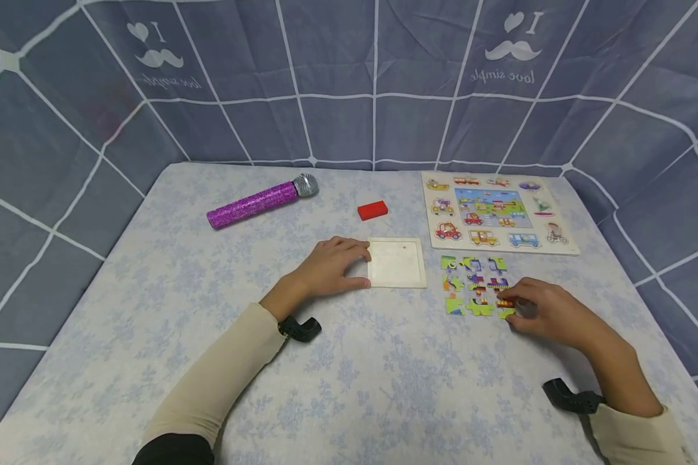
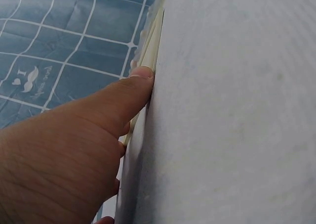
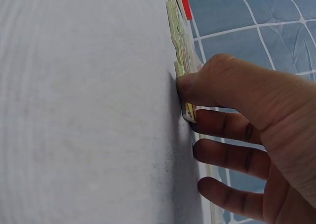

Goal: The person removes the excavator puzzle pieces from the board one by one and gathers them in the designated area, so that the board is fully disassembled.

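A shallow white puzzle tray point(image 1: 397, 263) lies in the middle of the table. My left hand point(image 1: 334, 266) holds its left edge, the fingertips near the far corner and the thumb near the close one. In the left wrist view the thumb point(image 2: 140, 75) is against the tray's side. To the right, several small jigsaw pieces point(image 1: 479, 309) with green backgrounds and vehicle pictures lie in spaced rows. My right hand point(image 1: 549, 313) pinches the near right jigsaw piece point(image 1: 505, 313) between thumb and index finger. The right wrist view shows that piece's edge point(image 3: 189, 114) by the thumb, other fingers apart from it.
Behind the pieces lies a large wooden vehicle puzzle board point(image 1: 488, 239). A red block point(image 1: 373, 210) sits beyond the tray. A glittery purple microphone point(image 1: 256, 203) lies at the far left. Blue-grey checked cloth point(image 1: 337, 71) hangs around the patterned tabletop point(image 1: 349, 387).
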The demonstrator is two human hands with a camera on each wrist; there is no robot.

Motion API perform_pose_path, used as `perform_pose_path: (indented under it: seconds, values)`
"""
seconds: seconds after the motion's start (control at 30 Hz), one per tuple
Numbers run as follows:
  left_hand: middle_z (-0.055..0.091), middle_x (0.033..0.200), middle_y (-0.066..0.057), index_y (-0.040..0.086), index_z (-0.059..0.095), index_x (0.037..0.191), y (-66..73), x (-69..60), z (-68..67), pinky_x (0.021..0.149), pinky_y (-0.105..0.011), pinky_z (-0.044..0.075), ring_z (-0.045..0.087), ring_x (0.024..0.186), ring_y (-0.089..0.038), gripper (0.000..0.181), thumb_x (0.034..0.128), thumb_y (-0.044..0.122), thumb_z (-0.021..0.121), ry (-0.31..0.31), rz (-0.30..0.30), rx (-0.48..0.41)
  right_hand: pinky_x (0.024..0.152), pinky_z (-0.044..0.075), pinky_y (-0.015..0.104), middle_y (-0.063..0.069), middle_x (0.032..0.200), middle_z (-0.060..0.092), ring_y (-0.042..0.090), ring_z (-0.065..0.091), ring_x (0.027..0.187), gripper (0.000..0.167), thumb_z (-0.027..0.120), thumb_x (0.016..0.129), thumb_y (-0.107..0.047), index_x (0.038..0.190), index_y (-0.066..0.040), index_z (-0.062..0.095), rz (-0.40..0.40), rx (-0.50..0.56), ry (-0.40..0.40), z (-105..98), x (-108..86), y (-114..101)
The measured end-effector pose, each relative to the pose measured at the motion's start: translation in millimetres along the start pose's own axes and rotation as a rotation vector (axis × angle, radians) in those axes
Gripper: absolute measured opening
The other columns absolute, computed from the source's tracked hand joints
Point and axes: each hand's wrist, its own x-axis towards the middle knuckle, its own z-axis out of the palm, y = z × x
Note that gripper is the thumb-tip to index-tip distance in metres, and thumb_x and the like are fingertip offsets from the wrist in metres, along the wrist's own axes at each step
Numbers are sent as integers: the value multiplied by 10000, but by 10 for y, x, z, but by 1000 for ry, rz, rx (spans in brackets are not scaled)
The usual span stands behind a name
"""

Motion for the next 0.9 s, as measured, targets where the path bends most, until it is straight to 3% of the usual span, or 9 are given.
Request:
perform_pose_path:
  seconds: [0.2,0.5,0.63,0.77,0.9]
  values:
    - [429,1564,-9,220,602,1304,6,9,12,1073,-545,319,377,1390,-261,493,934,537,678,-11,-8,-4,680,497,323,-74,971,637,60,530,792,383,874,726,-52,1082,-77,738,-1,19,25,21,-17,-11]
    - [434,1558,-11,213,602,1293,-6,8,25,1064,-550,326,377,1394,-256,479,939,527,677,-14,-2,-5,675,500,341,-95,958,623,76,553,799,321,887,730,-59,997,-143,729,-31,29,51,49,-21,15]
    - [421,1566,-9,211,592,1304,-6,14,18,1068,-552,322,373,1396,-262,483,947,528,665,-23,8,-17,657,512,303,-58,1009,616,109,582,815,318,867,760,-25,1017,-141,721,-31,71,110,28,-44,17]
    - [421,1564,-25,191,592,1308,7,26,-20,1086,-534,320,378,1403,-264,473,953,492,675,-22,25,-76,808,481,234,29,1190,598,212,597,1016,391,834,814,-30,1169,-105,689,16,110,185,-24,-33,-2]
    - [397,1585,-43,151,591,1352,44,20,-126,1155,-555,219,349,1446,-268,499,961,447,685,38,11,-121,1085,344,483,147,1524,402,374,378,1378,639,778,909,-173,1473,-87,491,85,151,160,-71,144,-73]
